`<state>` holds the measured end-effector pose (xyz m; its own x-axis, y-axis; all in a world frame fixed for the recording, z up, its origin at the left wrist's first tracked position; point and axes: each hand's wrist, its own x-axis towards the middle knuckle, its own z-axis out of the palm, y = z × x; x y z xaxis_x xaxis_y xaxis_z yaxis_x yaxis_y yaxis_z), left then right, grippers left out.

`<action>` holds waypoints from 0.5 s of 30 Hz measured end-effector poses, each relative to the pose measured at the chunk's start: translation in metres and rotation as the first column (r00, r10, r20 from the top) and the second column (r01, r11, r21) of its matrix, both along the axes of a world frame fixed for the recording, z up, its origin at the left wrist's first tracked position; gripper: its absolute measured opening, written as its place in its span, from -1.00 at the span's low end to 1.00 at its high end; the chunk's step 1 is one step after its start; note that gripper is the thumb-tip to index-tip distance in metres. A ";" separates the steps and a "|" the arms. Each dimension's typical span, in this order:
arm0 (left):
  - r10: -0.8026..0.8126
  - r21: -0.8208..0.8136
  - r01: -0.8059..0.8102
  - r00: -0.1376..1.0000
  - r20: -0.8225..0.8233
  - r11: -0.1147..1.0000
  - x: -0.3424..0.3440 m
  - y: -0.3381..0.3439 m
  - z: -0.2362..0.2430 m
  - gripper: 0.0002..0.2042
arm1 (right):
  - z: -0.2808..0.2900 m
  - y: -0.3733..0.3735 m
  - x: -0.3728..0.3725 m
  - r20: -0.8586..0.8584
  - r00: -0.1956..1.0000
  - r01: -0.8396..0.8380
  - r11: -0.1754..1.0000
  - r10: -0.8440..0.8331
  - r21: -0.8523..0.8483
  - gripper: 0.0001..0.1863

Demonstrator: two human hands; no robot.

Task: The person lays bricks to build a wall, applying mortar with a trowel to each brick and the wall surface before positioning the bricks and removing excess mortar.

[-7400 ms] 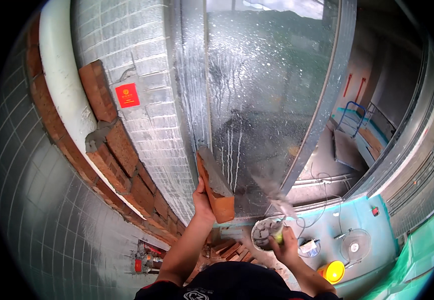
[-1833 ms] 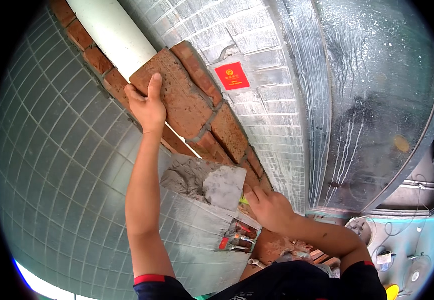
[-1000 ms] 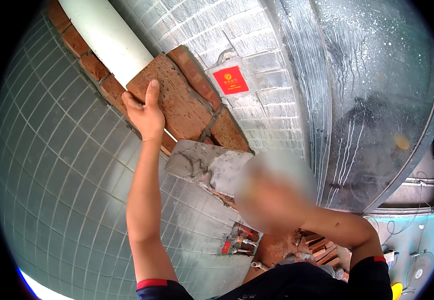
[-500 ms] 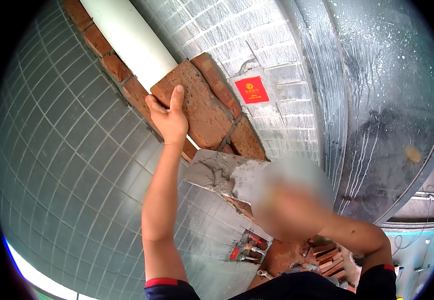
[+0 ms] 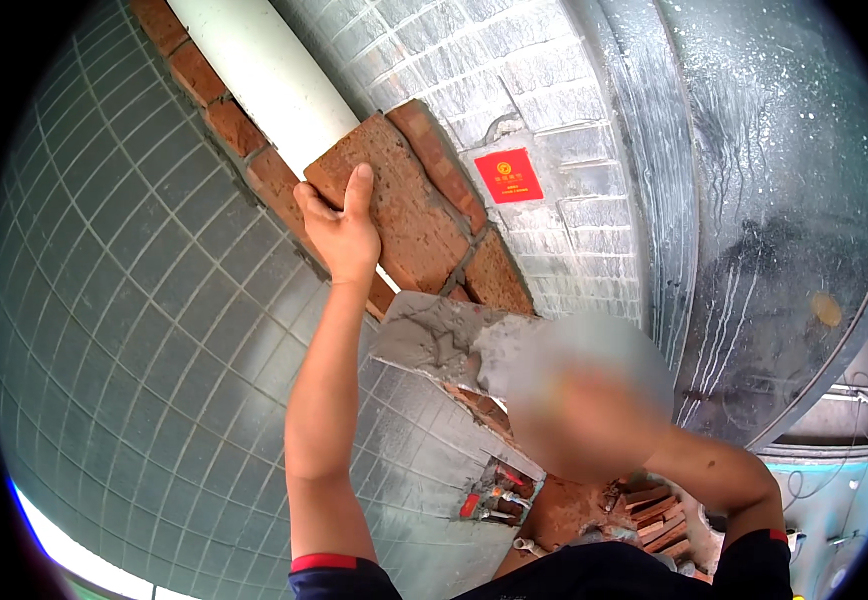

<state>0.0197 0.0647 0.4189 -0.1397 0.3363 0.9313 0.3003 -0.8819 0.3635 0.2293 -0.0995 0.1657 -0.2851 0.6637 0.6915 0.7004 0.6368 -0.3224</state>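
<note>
A reddish brick (image 5: 409, 215) stands against the white pipe, its broad face toward me. My left hand (image 5: 344, 230) is closed on its left edge, thumb on the face and fingers curled round the side. Lower right, a flat trowel blade (image 5: 422, 325) carries grey mortar (image 5: 444, 340) just below the brick. My right hand (image 5: 594, 410) is at the trowel's other end, but a blur covers its fingers and the handle. Other laid bricks (image 5: 439, 165) with mortar joints border the held brick on its right.
A white vertical pipe (image 5: 264, 80) runs up between brick columns (image 5: 199, 75). Grey tiled wall (image 5: 144, 280) lies left, and a red square sticker (image 5: 509, 176) is on the right wall. Below are pipe fittings (image 5: 504, 500) and a pile of loose bricks (image 5: 659, 520).
The view has shifted slightly. The left hand keeps its hold on the brick, and the trowel with mortar stays just below it, a touch higher in the picture.
</note>
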 end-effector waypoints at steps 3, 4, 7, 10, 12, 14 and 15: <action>0.050 -0.019 -0.050 0.999 -0.015 0.999 -0.003 0.003 0.001 -0.52 | 0.000 0.005 0.004 -0.019 0.999 -0.038 0.998 0.037 -0.057 -0.52; 0.053 -0.019 -0.053 0.998 -0.018 0.998 -0.004 0.003 0.000 -0.52 | 0.002 0.003 0.003 -0.018 0.999 -0.042 0.996 0.041 -0.077 -0.52; 0.014 -0.002 -0.014 1.000 -0.010 1.000 -0.005 0.001 -0.002 -0.52 | 0.009 -0.006 -0.003 -0.078 0.997 -0.003 1.000 0.001 -0.028 -0.56; 0.048 -0.028 -0.048 0.999 -0.003 0.998 -0.004 0.000 0.000 -0.51 | 0.006 -0.007 -0.003 -0.086 0.996 -0.041 0.987 0.028 -0.156 -0.58; 0.068 -0.004 -0.068 0.998 -0.004 0.998 -0.001 0.001 0.000 -0.51 | 0.000 -0.016 -0.006 -0.121 0.993 -0.027 0.991 0.011 -0.134 -0.58; 0.091 0.005 -0.091 0.996 -0.024 0.996 0.003 -0.002 0.005 -0.51 | -0.011 -0.021 -0.008 -0.287 0.956 -0.121 0.968 0.055 -0.218 -0.57; 0.125 0.005 -0.125 0.991 -0.046 0.992 0.000 -0.001 0.002 -0.51 | 0.008 -0.036 -0.011 -0.327 0.945 -0.092 0.968 0.011 -0.232 -0.56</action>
<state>0.0193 0.0635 0.4207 -0.1378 0.3164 0.9386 0.4248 -0.8372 0.3446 0.2184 -0.1356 0.1734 -0.1136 0.8120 0.5725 0.5022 0.5441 -0.6721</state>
